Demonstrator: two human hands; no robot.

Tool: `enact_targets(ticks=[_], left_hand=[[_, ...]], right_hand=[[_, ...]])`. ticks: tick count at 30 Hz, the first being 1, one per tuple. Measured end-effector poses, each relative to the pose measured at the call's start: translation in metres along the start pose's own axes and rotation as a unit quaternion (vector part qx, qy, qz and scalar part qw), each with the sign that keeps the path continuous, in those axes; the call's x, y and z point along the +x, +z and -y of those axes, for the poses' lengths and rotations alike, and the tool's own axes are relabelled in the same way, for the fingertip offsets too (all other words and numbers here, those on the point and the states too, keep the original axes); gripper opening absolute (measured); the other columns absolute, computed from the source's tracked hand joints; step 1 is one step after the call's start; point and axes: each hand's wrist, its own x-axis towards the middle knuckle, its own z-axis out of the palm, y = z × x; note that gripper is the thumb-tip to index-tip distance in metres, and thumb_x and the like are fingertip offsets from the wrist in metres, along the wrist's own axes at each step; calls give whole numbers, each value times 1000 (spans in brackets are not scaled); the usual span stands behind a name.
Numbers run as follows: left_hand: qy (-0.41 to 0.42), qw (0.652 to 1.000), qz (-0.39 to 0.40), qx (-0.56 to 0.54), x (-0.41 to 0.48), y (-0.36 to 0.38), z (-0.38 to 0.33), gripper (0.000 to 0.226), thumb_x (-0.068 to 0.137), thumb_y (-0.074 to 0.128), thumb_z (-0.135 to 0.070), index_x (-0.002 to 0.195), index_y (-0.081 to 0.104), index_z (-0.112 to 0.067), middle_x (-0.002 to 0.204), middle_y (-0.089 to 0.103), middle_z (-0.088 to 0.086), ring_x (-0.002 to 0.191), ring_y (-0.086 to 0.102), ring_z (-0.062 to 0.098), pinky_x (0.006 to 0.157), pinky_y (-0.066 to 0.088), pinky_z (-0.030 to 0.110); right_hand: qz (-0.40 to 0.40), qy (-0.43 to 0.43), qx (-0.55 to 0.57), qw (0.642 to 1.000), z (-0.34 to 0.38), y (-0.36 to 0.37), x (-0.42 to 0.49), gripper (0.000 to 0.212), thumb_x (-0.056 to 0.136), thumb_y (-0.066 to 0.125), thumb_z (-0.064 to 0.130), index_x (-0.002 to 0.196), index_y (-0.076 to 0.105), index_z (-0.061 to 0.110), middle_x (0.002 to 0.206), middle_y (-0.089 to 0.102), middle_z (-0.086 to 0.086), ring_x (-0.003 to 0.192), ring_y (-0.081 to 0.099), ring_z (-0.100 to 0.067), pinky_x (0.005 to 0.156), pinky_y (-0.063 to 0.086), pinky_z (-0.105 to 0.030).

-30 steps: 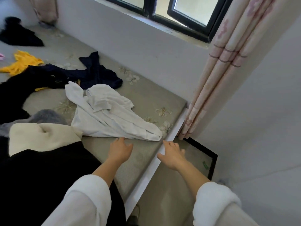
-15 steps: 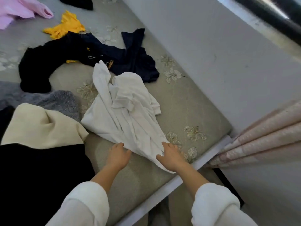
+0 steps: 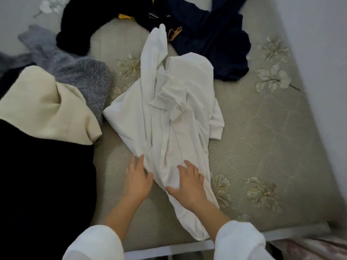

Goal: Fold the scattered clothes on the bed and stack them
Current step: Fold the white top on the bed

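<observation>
White shirt (image 3: pixel 169 113) stretches lengthwise away from both hands: right hand (image 3: pixel 189 184) flat on it, left hand (image 3: pixel 138 179) open at its edge.

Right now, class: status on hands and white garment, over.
Left hand open, touching white garment edge. Right hand open, flat on it. Garment unfolded. Navy garment abuts its far end.

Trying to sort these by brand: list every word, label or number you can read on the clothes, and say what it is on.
None can be read.
The white top, cream garment, grey knit and navy garment show no print.
A small pale patch among the dark clothes at the top is too blurred to read.
</observation>
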Motion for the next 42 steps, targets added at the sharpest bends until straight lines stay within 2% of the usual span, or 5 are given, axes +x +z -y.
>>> enact_targets(ticks=[16, 23, 34, 38, 42], left_hand=[[168, 983, -60, -31, 29, 25, -29, 22, 85, 61, -25, 97, 66, -7, 152, 29, -5, 143, 18, 18, 111, 18, 26], [118, 979, 134, -96, -18, -20, 2, 18, 57, 50, -22, 53, 47, -5, 50, 40, -6, 50, 36, 3, 52, 26, 28], [64, 899, 431, -36, -27, -42, -6, 52, 73, 46, 5, 89, 73, -36, 70, 61, -25, 67, 52, -2, 64, 36, 9], [-11, 782, 602, 162, -29, -39, -3, 48, 76, 48, -7, 113, 70, -29, 88, 55, -9, 80, 48, 10, 68, 39, 18], [-19, 949, 312, 47, -5, -37, 19, 26, 77, 56, -28, 92, 70, -12, 95, 68, 2, 86, 62, 19, 68, 42, 20]], right_hand=[[-110, 138, -120, 977, -113, -43, 32, 75, 93, 45, 18, 152, 0, 7, 159, 8, -11, 139, 24, -33, 107, 27, -51], [-85, 245, 208, 943, -159, -81, 9, 54, 92, 60, 25, 137, 43, 0, 130, 54, -18, 116, 54, -34, 97, 43, -40], [-84, 198, 183, 959, -120, -42, 17, 18, 94, 46, 21, 93, 62, 13, 96, 65, -15, 89, 60, -31, 73, 46, -35], [163, 269, -57, 947, -161, -72, -11, 16, 88, 50, 19, 81, 61, 10, 92, 65, -11, 80, 63, -25, 57, 44, -25], [86, 201, -60, 974, -147, -97, 5, 12, 83, 54, 9, 74, 55, 16, 83, 58, -6, 80, 56, -20, 64, 35, -25]])
